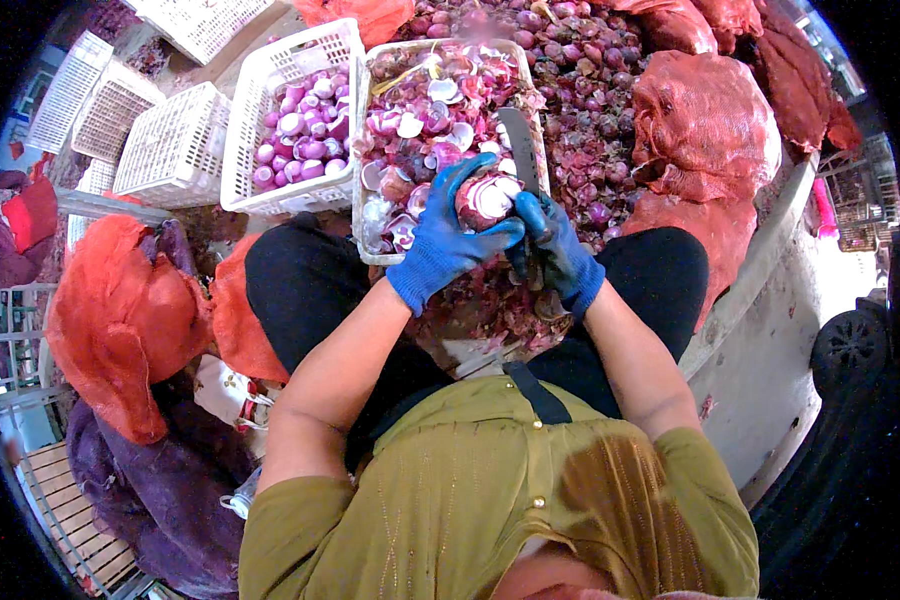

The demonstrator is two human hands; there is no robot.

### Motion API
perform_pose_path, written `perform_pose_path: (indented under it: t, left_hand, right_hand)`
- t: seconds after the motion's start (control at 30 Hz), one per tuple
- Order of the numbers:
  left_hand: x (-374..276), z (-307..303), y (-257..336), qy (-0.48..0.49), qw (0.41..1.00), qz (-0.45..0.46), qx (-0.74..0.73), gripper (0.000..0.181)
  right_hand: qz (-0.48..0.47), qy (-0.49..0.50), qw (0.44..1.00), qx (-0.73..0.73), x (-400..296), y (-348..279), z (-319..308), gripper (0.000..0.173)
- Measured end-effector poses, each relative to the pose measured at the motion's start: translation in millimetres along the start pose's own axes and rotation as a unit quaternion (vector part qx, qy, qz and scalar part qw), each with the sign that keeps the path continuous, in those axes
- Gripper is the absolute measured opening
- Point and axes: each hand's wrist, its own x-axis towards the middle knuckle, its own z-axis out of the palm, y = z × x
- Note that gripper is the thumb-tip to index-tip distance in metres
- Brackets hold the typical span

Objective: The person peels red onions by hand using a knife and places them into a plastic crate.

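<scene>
My left hand (450, 229), in a blue coated work glove, is wrapped around a red onion (487, 200) with a pale cut face turned up. Beside it my right hand (559, 240), gloved alike, grips a knife (521, 146) whose broad dark blade points away from me. The right thumb lies close against the onion's side; whether it touches cannot be made out. The knife's handle is mostly hidden in the glove. Beneath both hands stands a white plastic crate (358, 217) filled with onion skins and cut ends (450, 135).
Peeled purple onions (307, 131) lie in a white basket (244, 172) to the left. Unpeeled onions (585, 82) are heaped at the right, beside full red mesh sacks (705, 120). More white crates (176, 146) stand far left, near an orange mesh sack (120, 307).
</scene>
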Motion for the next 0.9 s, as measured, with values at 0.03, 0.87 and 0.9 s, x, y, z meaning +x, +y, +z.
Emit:
perform_pose_path:
  t: [0.03,0.87,0.9]
  left_hand:
    - [-0.1,0.7,1.5,-0.005,1.000,-0.009,-0.020,0.092]
    - [-2.7,-27.6,17.4,-0.013,0.929,-0.271,-0.253,0.052]
    - [-2.5,-27.7,18.0,-0.003,0.917,-0.281,-0.284,0.052]
  right_hand:
    - [0.000,0.019,1.000,-0.015,1.9,-3.3,5.7,0.029]
    - [0.052,-0.005,0.999,0.010,12.3,-14.5,12.2,0.040]
    - [0.064,0.001,0.996,0.055,14.6,-14.8,14.0,0.041]
